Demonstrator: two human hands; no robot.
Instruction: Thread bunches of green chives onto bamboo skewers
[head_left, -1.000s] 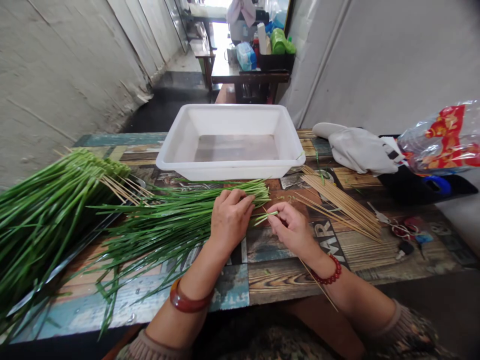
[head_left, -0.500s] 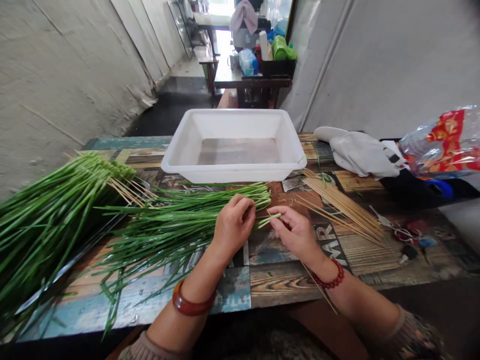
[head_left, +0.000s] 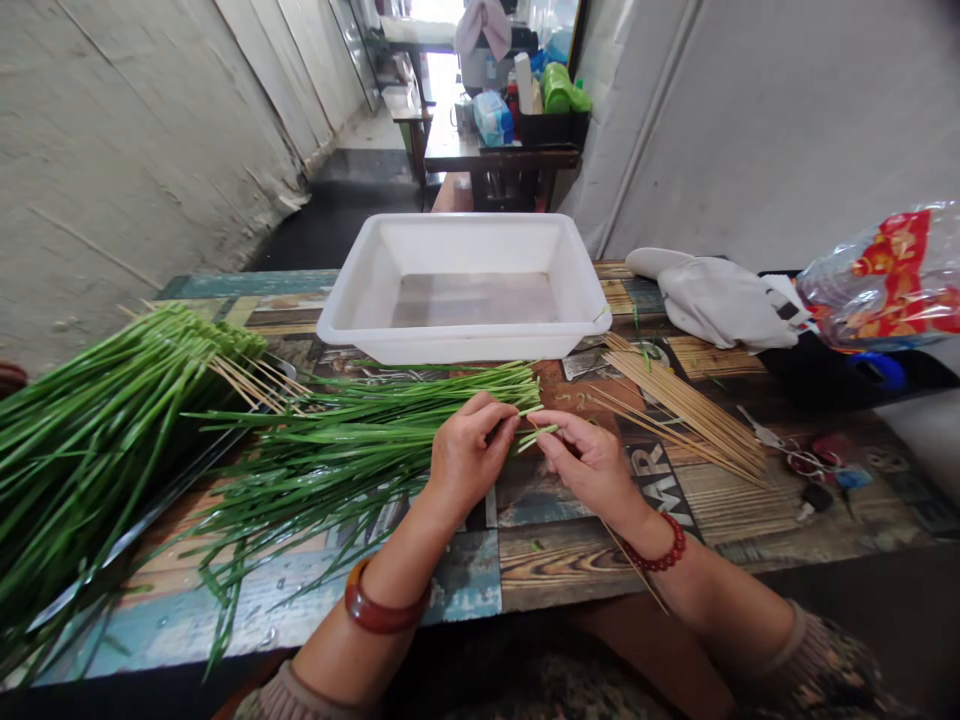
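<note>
Loose green garlic chives (head_left: 330, 455) lie across the table, their pale cut ends toward the right. My left hand (head_left: 469, 445) is closed at those ends, with a chive stalk between thumb and forefinger. Facing it, my right hand (head_left: 589, 462) pinches a few pale chive ends (head_left: 541, 436). A thin bamboo skewer (head_left: 637, 570) runs out beneath my right wrist toward me; its tip is hidden by my fingers. On the left rests a big pile of chives (head_left: 112, 410) threaded on skewers, whose bare ends stick out to the right.
Behind the chives stands a white plastic tub (head_left: 465, 345). Loose bamboo skewers (head_left: 686, 415) lie to the right, with keys (head_left: 814, 465) past them. A white cap (head_left: 716, 300) and a clear-and-red plastic bag (head_left: 892, 285) sit at the back right.
My left thumb and forefinger have moved right, closer to my right fingertips, with a chive stalk between them. My right hand stays nearly in place, still pinching the chive ends.
</note>
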